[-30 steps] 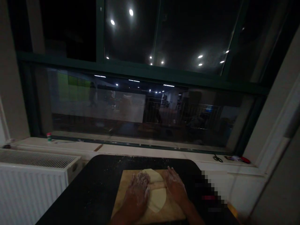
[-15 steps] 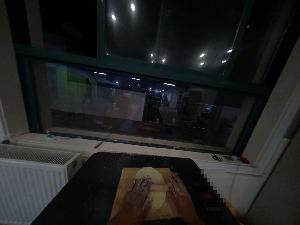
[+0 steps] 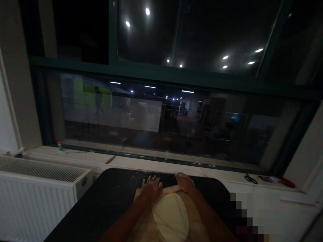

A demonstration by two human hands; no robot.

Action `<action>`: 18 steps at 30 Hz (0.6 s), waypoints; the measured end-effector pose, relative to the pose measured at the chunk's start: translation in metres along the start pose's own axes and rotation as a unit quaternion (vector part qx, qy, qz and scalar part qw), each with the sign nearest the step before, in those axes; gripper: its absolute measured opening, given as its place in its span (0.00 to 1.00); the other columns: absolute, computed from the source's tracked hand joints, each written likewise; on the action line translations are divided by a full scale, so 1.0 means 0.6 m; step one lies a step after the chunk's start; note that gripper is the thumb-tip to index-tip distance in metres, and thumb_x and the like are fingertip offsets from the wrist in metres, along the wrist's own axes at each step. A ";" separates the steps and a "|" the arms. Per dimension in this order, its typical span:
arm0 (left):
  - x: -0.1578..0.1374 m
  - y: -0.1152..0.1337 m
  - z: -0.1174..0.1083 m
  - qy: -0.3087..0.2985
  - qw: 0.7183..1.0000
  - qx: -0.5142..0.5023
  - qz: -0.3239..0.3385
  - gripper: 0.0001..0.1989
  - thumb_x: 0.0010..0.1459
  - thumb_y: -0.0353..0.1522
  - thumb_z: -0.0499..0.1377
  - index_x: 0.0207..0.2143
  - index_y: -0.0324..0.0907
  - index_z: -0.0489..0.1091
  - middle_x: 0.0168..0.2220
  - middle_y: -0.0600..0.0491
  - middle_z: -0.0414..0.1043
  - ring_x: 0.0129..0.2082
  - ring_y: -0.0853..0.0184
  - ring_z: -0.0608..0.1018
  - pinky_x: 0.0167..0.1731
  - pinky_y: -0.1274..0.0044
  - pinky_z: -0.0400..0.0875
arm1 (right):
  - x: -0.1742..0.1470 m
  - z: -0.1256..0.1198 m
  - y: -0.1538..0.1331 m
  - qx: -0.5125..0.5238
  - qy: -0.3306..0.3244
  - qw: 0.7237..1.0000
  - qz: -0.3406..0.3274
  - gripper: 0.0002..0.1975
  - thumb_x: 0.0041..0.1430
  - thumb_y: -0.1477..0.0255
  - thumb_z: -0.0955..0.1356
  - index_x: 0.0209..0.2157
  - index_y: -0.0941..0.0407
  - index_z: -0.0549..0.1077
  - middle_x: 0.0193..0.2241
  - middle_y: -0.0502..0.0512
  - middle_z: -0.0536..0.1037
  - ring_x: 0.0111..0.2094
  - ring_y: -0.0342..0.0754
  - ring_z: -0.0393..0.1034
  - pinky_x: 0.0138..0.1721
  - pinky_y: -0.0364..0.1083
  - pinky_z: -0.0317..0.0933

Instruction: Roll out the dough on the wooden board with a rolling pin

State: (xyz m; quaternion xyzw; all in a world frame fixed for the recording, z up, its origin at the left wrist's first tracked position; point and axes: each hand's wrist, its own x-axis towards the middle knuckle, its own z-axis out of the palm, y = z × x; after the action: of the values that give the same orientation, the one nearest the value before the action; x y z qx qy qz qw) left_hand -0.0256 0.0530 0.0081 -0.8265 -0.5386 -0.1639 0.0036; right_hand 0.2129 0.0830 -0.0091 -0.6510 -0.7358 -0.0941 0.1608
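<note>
A pale, flat, oval sheet of dough (image 3: pixel 171 215) lies on a wooden board (image 3: pixel 198 218). Across its far edge runs a wooden rolling pin (image 3: pixel 173 190). My left hand (image 3: pixel 151 188) rests over the pin's left end, floury fingers spread out beyond it toward the window. Over the right end lies my right hand (image 3: pixel 185 182), its fingers stretched forward and its palm side hidden. Both ends of the pin are covered by the hands. Both forearms reach forward past the sides of the dough.
The board rests on a black table (image 3: pixel 101 205) dusted with flour. A white radiator (image 3: pixel 37 198) stands at left. Along the windowsill (image 3: pixel 151 168) are a small red-capped container (image 3: pixel 60 146), scissors (image 3: pixel 250 178) and a red item (image 3: pixel 287 182). The dark window reflects lights and people.
Both hands and the rolling pin have moved forward, from across the middle of the dough to its far edge. The dough's near part is now uncovered. The view has shifted slightly.
</note>
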 end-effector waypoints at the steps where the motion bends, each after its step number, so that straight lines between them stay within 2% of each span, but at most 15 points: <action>1: -0.008 0.006 0.004 0.002 1.000 -0.001 0.000 0.21 0.70 0.35 0.48 0.59 0.47 0.73 0.63 0.43 0.72 0.64 0.49 0.72 0.61 0.48 0.64 | -0.014 0.002 0.004 -0.004 -0.001 1.000 -0.009 0.16 0.65 0.76 0.63 0.47 0.57 0.80 0.50 0.60 0.83 0.55 0.50 0.75 0.60 0.45 0.62; 4: -0.041 0.027 0.014 0.031 0.999 -0.006 0.026 0.23 0.71 0.35 0.46 0.62 0.44 0.71 0.65 0.44 0.68 0.68 0.51 0.66 0.66 0.51 0.58 | -0.068 -0.002 0.014 -0.012 0.006 1.000 -0.018 0.20 0.65 0.78 0.61 0.53 0.61 0.78 0.58 0.64 0.77 0.64 0.52 0.66 0.67 0.48 0.56; 6: -0.069 0.040 0.019 0.073 0.996 -0.006 0.055 0.23 0.71 0.34 0.47 0.61 0.44 0.71 0.64 0.45 0.70 0.67 0.51 0.68 0.66 0.52 0.60 | -0.111 -0.010 0.015 -0.017 0.011 1.000 -0.016 0.22 0.68 0.77 0.58 0.57 0.63 0.75 0.61 0.65 0.74 0.66 0.52 0.62 0.68 0.51 0.54; 9: -0.120 0.050 0.024 0.149 0.982 0.004 0.120 0.22 0.70 0.33 0.49 0.62 0.44 0.71 0.64 0.47 0.71 0.65 0.52 0.71 0.65 0.54 0.65 | -0.189 -0.025 0.010 -0.008 0.031 0.999 0.005 0.25 0.72 0.70 0.55 0.62 0.62 0.70 0.64 0.64 0.69 0.67 0.53 0.61 0.67 0.53 0.59; 11: -0.160 0.049 0.023 0.182 0.969 0.011 0.169 0.24 0.70 0.32 0.50 0.66 0.44 0.66 0.66 0.48 0.68 0.66 0.53 0.70 0.66 0.57 0.65 | -0.252 -0.033 0.007 0.013 0.066 0.997 0.027 0.26 0.74 0.64 0.54 0.65 0.58 0.68 0.66 0.60 0.67 0.67 0.53 0.61 0.65 0.54 0.62; 13: -0.198 0.043 0.020 0.183 0.960 0.010 0.214 0.27 0.70 0.33 0.49 0.70 0.45 0.58 0.68 0.50 0.64 0.67 0.54 0.68 0.67 0.60 0.65 | -0.317 -0.039 0.009 0.032 0.101 0.994 0.035 0.26 0.74 0.60 0.55 0.66 0.53 0.67 0.66 0.54 0.66 0.66 0.53 0.62 0.65 0.55 0.63; 15: -0.227 0.035 0.015 0.164 0.955 0.001 0.246 0.30 0.70 0.35 0.50 0.73 0.50 0.52 0.69 0.54 0.62 0.66 0.56 0.69 0.66 0.64 0.67 | -0.369 -0.044 0.013 0.042 0.118 0.992 0.008 0.25 0.73 0.58 0.57 0.65 0.49 0.68 0.65 0.51 0.68 0.66 0.53 0.63 0.65 0.53 0.64; 18: -0.240 0.026 0.009 0.146 0.954 -0.012 0.262 0.32 0.70 0.37 0.51 0.74 0.53 0.48 0.69 0.56 0.61 0.65 0.58 0.71 0.66 0.67 0.69 | -0.391 -0.051 0.012 0.045 0.115 0.992 -0.006 0.24 0.73 0.57 0.58 0.63 0.47 0.70 0.64 0.50 0.70 0.65 0.53 0.64 0.64 0.53 0.65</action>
State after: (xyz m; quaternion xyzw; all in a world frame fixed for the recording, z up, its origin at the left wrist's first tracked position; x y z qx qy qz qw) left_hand -0.0631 -0.0806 -0.0337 -0.9055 -0.2949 -0.2825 0.1155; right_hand 0.2469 -0.1445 -0.0652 -0.6233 -0.7201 -0.1356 0.2729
